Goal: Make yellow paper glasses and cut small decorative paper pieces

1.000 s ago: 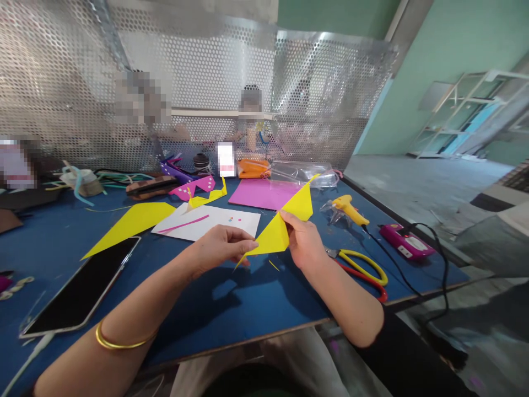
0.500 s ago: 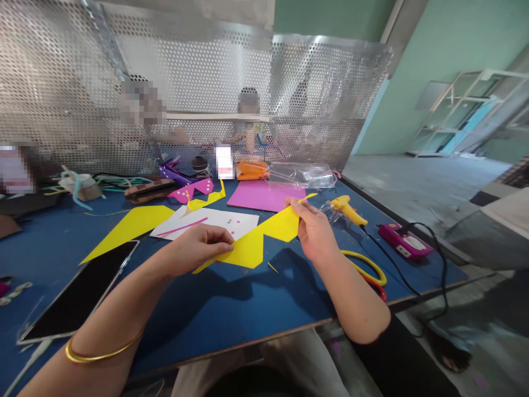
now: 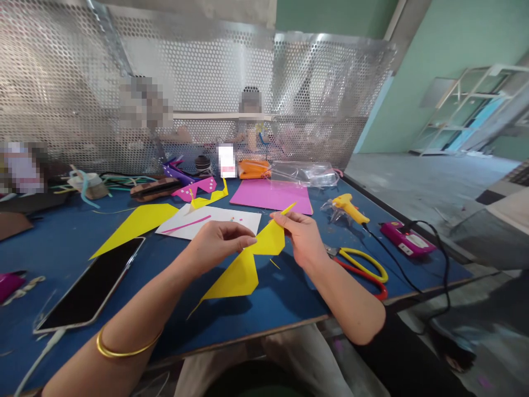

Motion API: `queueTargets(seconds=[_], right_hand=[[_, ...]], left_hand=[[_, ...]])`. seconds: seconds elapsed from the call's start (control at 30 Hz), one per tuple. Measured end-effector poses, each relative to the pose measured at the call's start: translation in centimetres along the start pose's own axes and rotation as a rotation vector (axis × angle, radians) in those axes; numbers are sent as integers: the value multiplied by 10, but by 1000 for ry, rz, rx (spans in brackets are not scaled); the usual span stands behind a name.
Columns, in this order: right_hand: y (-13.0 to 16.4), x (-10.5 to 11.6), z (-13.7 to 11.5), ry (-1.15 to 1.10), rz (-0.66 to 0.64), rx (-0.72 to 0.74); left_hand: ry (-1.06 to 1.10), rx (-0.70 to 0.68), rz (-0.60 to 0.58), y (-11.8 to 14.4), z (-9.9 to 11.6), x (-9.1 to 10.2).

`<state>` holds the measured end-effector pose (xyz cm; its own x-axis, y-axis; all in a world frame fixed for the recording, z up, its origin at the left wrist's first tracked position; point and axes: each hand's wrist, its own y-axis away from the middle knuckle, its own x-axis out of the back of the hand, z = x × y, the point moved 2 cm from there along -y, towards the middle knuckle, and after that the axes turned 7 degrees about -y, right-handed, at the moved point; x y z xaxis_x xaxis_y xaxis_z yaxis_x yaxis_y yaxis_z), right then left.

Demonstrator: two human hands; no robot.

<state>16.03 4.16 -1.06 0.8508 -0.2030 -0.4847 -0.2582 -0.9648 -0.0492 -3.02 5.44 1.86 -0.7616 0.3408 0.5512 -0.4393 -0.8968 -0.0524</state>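
Between my hands is a yellow glasses-shaped cutout (image 3: 232,274), tilted down toward the left over the blue table (image 3: 289,306). The fingers of my left hand (image 3: 221,242) pinch its upper edge near the middle. My right hand (image 3: 303,234) grips its far right end, where a thin pointed strip sticks up past the fingers. A thin yellow scrap (image 3: 275,264) lies just below. Scissors (image 3: 363,264) with yellow and red handles rest partly behind my right forearm. Beyond my hands lies a white sheet (image 3: 231,218) with a pink strip and small coloured bits on it.
A phone (image 3: 93,284) on a cable and a yellow sheet (image 3: 138,223) lie left. Pink glasses (image 3: 196,189), yellow glasses (image 3: 210,198) and a pink sheet (image 3: 270,196) are farther back. At right are a yellow glue gun (image 3: 349,208) and a purple power strip (image 3: 407,240). A perforated metal screen (image 3: 215,71) stands behind.
My left hand has shifted from the cutout's left end to its middle, and that end now hangs lower. My right hand has moved slightly left and down.
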Motion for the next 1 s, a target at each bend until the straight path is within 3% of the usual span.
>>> queueTargets(seconds=[0.1,0.23,0.4,0.57,0.77,0.9,1.0], right_hand=[[4,-3,1,37,-71,-27],[7,-6,-2,81,-199,-41],[7,-8,-6,168,-294,86],[12,-12,-22,292,-318,347],[36,-6,-61,466,-360,726],[70,13,-52,931,-420,1237],[94,29,-23,1185,-496,1341]], left_hand=[[-33,-26,2,1,-2,-7],[-24,-56,77,0,-2,-2],[-10,-106,229,6,8,12],[-289,-243,351,24,34,24],[-770,-688,527,39,62,23],[-927,-972,538,48,41,0],[-983,-992,400,66,11,-23]])
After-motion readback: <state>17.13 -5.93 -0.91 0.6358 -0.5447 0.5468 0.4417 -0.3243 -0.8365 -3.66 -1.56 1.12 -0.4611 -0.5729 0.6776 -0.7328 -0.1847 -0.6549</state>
